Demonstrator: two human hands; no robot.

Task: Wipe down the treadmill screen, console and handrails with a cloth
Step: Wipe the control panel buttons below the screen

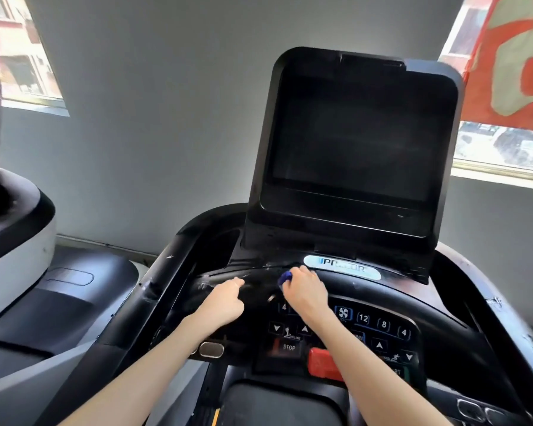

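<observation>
— Which parts of the person can be seen?
— Two arms, coming in from the bottom edge: the left forearm (154, 358) and the right forearm (360, 358), both bare along all the length that shows.
— And further up?
— The left hand (225, 299) and the right hand (303, 290) are bare as well. The arms are slim and smooth, the hands small. The fingers (239, 282) are too blurred to make out the nails.

A gym: treadmill console (391, 292), another exercise machine (19, 241) alongside.

Daylight from overexposed windows (502, 149) leaves the black screen (357, 136) dim; wide-angle edges bend, console (382, 327) keys slightly blurred.
</observation>
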